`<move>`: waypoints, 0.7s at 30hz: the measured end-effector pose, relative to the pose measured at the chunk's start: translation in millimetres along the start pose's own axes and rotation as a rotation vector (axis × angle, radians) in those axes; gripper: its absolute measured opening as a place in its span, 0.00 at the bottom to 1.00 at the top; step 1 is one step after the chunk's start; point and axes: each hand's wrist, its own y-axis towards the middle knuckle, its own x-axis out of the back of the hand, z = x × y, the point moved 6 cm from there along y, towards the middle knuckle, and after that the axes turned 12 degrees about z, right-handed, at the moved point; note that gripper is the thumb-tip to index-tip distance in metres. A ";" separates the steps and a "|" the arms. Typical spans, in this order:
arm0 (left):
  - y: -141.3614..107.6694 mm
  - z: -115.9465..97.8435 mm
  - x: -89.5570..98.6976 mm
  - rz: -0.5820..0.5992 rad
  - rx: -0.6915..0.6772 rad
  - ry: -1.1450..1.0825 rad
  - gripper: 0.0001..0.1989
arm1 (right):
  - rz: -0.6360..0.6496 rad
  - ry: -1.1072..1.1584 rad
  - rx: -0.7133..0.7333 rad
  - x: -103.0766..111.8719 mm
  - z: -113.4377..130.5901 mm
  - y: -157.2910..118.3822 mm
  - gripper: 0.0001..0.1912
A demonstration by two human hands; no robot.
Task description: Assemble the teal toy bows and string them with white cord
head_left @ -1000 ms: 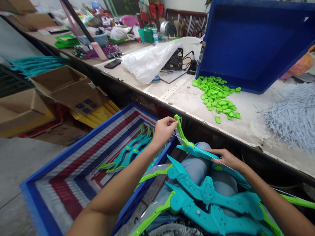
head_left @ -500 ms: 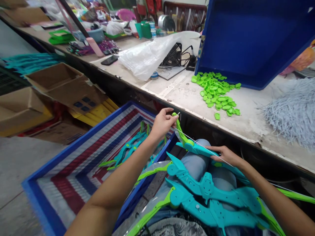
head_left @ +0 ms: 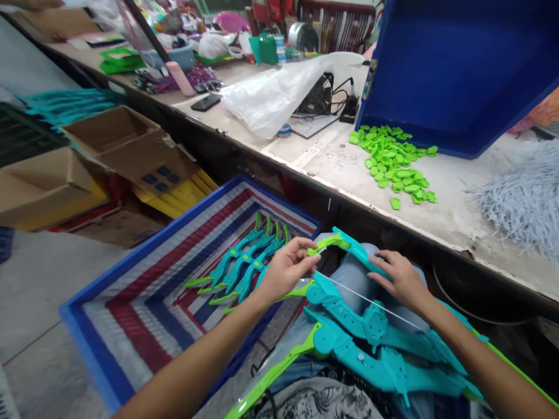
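My left hand (head_left: 289,266) pinches the green tip (head_left: 325,244) of a teal and green toy bow above my lap. My right hand (head_left: 399,279) rests with fingers spread on the teal limb (head_left: 360,254) of that same bow. A white string (head_left: 375,304) runs from near my left hand, below the limb, toward my right forearm. Two more teal and green bows lie across my lap, one with a teal body (head_left: 375,323) in the middle and a nearer one (head_left: 349,355) beside it.
A blue crate (head_left: 152,244) with striped lining holds several bows (head_left: 247,256) at the left. Small green pieces (head_left: 395,163) lie on the worktable (head_left: 323,160) before a tilted blue bin (head_left: 454,75). Cardboard boxes (head_left: 131,145) stand at the far left.
The held bow's green tip has come down and tilted flatter, and my left hand has lowered with it. My right hand still lies on the limb. The view has shifted slightly, showing more of the crate's bows.
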 end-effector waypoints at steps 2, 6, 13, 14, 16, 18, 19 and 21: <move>-1.6 4.7 -5.1 0.004 -0.003 0.004 0.14 | -0.076 0.102 0.069 18.8 28.2 22.1 0.18; -1.7 7.0 -10.3 -0.006 -0.029 0.031 0.14 | -0.110 0.392 0.251 35.6 78.1 63.4 0.14; -9.2 10.5 -13.5 -0.011 0.039 0.025 0.14 | -0.102 0.602 0.297 31.6 91.6 71.7 0.09; -11.1 12.1 -13.4 -0.023 0.051 0.065 0.13 | -0.111 0.584 0.315 32.8 93.4 68.8 0.09; -15.4 14.1 -11.8 -0.083 0.040 0.225 0.10 | -0.138 0.529 0.325 35.1 95.3 64.5 0.09; -20.7 11.7 -10.1 -0.189 -0.049 0.443 0.06 | -0.187 0.484 0.276 36.9 91.2 64.0 0.09; -23.3 9.5 -11.2 -0.232 -0.119 0.534 0.04 | -0.225 0.479 0.231 38.2 86.3 65.0 0.08; -27.5 5.3 -17.3 -0.261 -0.276 0.636 0.02 | -0.337 0.496 0.116 42.9 72.5 67.5 0.08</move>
